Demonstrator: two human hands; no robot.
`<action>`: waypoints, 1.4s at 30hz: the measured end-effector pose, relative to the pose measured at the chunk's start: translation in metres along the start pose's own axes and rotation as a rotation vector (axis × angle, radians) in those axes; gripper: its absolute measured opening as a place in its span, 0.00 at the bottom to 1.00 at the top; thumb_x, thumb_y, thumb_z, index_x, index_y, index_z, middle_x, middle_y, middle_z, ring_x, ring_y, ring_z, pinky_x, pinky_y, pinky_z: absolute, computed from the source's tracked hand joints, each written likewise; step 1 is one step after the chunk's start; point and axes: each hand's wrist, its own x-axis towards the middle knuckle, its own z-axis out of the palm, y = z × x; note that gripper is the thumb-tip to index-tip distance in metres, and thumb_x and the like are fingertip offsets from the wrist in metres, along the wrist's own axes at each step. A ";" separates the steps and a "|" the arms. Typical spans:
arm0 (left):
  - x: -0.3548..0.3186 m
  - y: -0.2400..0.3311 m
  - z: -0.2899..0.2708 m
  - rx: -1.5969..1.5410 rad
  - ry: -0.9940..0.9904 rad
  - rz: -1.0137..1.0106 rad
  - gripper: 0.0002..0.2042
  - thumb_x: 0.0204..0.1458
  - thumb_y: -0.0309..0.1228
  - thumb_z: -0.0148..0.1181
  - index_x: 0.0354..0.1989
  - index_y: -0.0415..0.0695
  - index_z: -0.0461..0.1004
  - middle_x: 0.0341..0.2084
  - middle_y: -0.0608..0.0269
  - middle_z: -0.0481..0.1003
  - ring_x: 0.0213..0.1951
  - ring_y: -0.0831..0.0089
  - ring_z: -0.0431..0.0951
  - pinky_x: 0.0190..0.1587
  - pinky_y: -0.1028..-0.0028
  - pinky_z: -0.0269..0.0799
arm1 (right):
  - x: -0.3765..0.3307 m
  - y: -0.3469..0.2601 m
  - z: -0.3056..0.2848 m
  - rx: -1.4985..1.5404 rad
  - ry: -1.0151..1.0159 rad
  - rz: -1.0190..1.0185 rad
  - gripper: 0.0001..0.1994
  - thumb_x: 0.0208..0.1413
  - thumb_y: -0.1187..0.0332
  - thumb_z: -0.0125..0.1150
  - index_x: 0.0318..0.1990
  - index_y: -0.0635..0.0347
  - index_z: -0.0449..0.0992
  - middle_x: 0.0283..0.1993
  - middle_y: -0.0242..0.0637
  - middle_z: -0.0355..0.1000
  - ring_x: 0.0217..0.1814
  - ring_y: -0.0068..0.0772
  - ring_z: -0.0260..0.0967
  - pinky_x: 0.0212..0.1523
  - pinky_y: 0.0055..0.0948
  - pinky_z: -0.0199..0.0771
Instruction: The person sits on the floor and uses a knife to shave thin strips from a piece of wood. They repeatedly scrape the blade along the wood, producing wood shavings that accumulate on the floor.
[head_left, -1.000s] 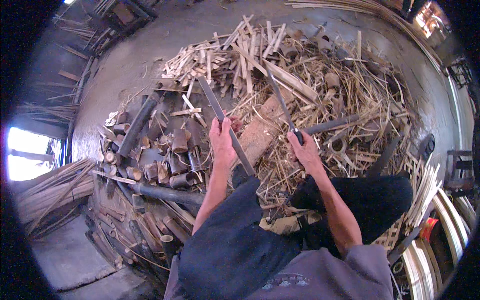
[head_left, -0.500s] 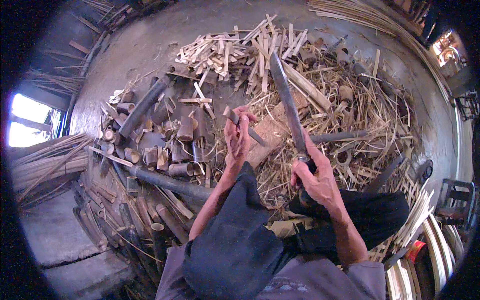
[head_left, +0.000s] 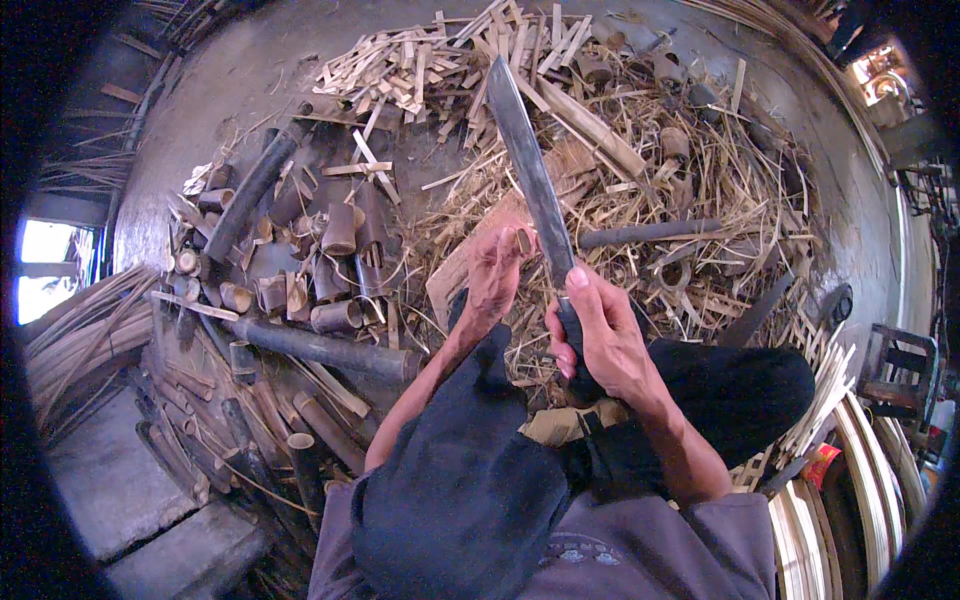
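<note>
My right hand (head_left: 608,335) is wrapped round the dark handle of a machete (head_left: 528,160). Its long grey blade points up and away, slightly to the left. Left of the blade's lower part, my left hand (head_left: 495,275) is closed on a short piece of bamboo (head_left: 522,243), seen almost end-on, so its length is hidden. The piece and the blade are close together; I cannot tell whether they touch. Beneath my left hand lies a flat wooden block (head_left: 447,285), partly covered by shavings.
Split bamboo pieces (head_left: 385,70) are heaped at the far side, with shavings (head_left: 735,170) to the right. Cut bamboo tubes (head_left: 340,230) lie left, near a long dark pole (head_left: 310,345). A dark rod (head_left: 650,232) crosses the shavings. Pale strips (head_left: 868,490) stand at lower right.
The bamboo piece has turned from lying lengthwise to nearly end-on as my left hand moved right and nearer. My right hand and machete have shifted left and nearer; the whole view has shifted too.
</note>
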 end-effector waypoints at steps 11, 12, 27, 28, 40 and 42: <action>0.000 -0.009 0.005 -0.300 -0.043 0.024 0.17 0.64 0.41 0.44 0.30 0.42 0.71 0.24 0.73 0.66 0.28 0.82 0.61 0.34 0.80 0.57 | 0.000 -0.001 0.002 -0.001 0.016 0.038 0.18 0.67 0.51 0.39 0.44 0.58 0.64 0.22 0.31 0.62 0.15 0.18 0.58 0.15 0.21 0.61; 0.000 -0.010 0.005 -0.245 -0.038 0.006 0.20 0.62 0.47 0.43 0.30 0.42 0.71 0.25 0.73 0.66 0.29 0.82 0.62 0.33 0.79 0.58 | -0.001 -0.002 0.002 -0.003 0.015 0.037 0.18 0.67 0.51 0.39 0.44 0.58 0.64 0.22 0.31 0.62 0.15 0.18 0.58 0.15 0.21 0.61; -0.001 0.002 0.008 0.027 0.009 -0.076 0.27 0.62 0.56 0.36 0.37 0.43 0.72 0.25 0.69 0.69 0.30 0.77 0.66 0.35 0.74 0.64 | -0.001 -0.003 0.002 -0.042 0.026 0.040 0.21 0.67 0.52 0.38 0.55 0.59 0.63 0.22 0.30 0.61 0.16 0.17 0.57 0.16 0.20 0.61; -0.002 0.003 0.007 0.039 -0.003 -0.088 0.27 0.62 0.56 0.37 0.38 0.43 0.73 0.26 0.69 0.70 0.31 0.77 0.67 0.36 0.73 0.65 | -0.002 -0.003 0.003 -0.055 0.035 0.036 0.22 0.67 0.52 0.38 0.58 0.58 0.61 0.22 0.29 0.60 0.16 0.17 0.57 0.16 0.20 0.61; 0.010 0.007 -0.003 0.025 0.000 0.156 0.26 0.59 0.57 0.43 0.31 0.44 0.72 0.25 0.66 0.71 0.29 0.72 0.70 0.36 0.70 0.68 | 0.003 -0.002 0.010 -0.425 0.080 -0.155 0.23 0.66 0.62 0.40 0.68 0.48 0.53 0.42 0.47 0.68 0.43 0.45 0.67 0.43 0.34 0.67; 0.001 0.012 -0.006 -0.016 0.025 0.058 0.24 0.59 0.56 0.45 0.35 0.45 0.71 0.31 0.64 0.71 0.35 0.70 0.70 0.39 0.69 0.68 | 0.001 -0.017 0.018 -0.449 0.042 -0.032 0.24 0.66 0.61 0.39 0.68 0.47 0.52 0.58 0.55 0.65 0.60 0.57 0.64 0.57 0.39 0.66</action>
